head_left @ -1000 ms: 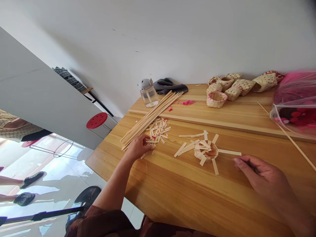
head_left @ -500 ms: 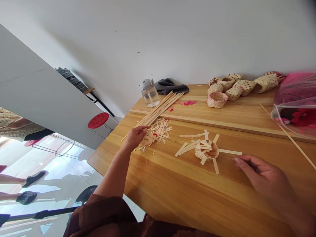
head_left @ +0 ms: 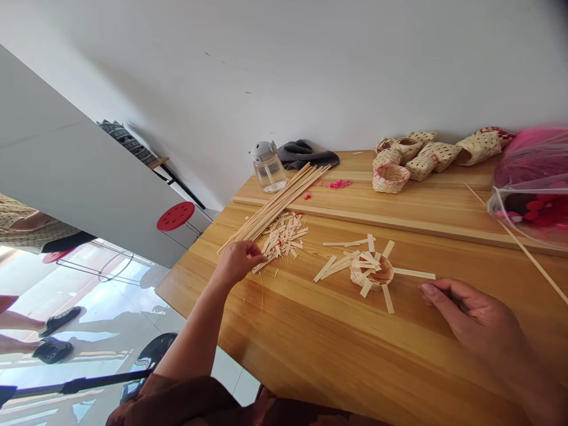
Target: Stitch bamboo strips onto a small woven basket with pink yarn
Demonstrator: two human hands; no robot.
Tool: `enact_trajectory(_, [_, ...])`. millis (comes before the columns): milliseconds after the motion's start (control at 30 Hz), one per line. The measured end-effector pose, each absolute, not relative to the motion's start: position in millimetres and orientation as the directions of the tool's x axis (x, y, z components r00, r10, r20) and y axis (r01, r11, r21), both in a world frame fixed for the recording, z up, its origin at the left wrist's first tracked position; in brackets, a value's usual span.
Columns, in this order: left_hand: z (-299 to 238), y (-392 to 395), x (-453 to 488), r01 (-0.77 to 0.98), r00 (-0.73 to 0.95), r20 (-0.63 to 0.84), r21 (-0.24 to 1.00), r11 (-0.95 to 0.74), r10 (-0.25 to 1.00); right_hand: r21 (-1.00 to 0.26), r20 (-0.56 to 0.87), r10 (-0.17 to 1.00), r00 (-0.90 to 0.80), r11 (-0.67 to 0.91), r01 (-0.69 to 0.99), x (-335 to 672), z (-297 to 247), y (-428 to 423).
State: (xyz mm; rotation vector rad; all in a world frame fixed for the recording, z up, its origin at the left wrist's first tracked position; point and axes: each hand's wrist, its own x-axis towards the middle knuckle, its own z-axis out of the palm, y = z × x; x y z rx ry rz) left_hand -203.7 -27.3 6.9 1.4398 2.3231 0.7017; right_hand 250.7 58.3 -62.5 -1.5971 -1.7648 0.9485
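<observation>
A small woven basket [head_left: 358, 276] sits on the table with flat strips sticking out around its rim and short loose strips lying over its mouth. My right hand [head_left: 474, 310] is closed, thumb against fingers, by the end of the longest strip [head_left: 412, 273]; whether it grips that strip is unclear. At the left, my left hand [head_left: 239, 263] is pinched at the near edge of a heap of strip scraps [head_left: 286, 235]; what it holds, if anything, is hidden. Just behind that hand lies a bundle of long thin strips [head_left: 277, 201].
Along the wall stand several finished woven baskets [head_left: 391, 178], beside a pink plastic bag [head_left: 528, 177]. A clear bottle [head_left: 269, 171] and dark cloth [head_left: 306, 155] are at the back left. A long stick [head_left: 526, 251] lies at right. A red stool [head_left: 176, 216] stands beyond the table.
My left hand has moved off the bundle of long strips, toward me, to the near edge of the scrap heap. My right hand and the basket have stayed put.
</observation>
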Motion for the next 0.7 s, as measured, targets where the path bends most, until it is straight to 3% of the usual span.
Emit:
enact_trajectory(167, [-1.4, -48.2, -201.5, 0.78, -0.425, -0.067, 0.478, 0.403, 0.902, -0.804, -0.053, 0.991, -0.127, 0.033, 0.593, 252.6, -63.9, 58.2])
enact_trajectory(367, [8.8, -56.9, -204.7, 0.756, -0.423, -0.08, 0.518, 0.4, 0.902, -0.803, -0.028, 0.99, -0.138, 0.06, 0.593, 250.8, -58.3, 56.6])
enact_trajectory(467, [17.5, -58.2, -201.1, 0.657, -0.375, -0.148, 0.654, 0.375, 0.915, -0.796, -0.015, 0.991, -0.132, 0.068, 0.601, 249.3, -56.6, 56.1])
enact_trajectory(567, [22.2, -57.3, -191.1, 0.446, -0.308, -0.203, 0.832, 0.33, 0.929, -0.787, -0.03, 0.992, -0.122, 0.052, 0.614, 250.7, -59.7, 56.3])
enact_trajectory(700, [19.2, -54.1, -172.1, 0.276, -0.224, -0.246, 0.912, 0.304, 0.943, -0.8, -0.033, 0.991, -0.129, 0.052, 0.598, 251.9, -63.1, 55.8])
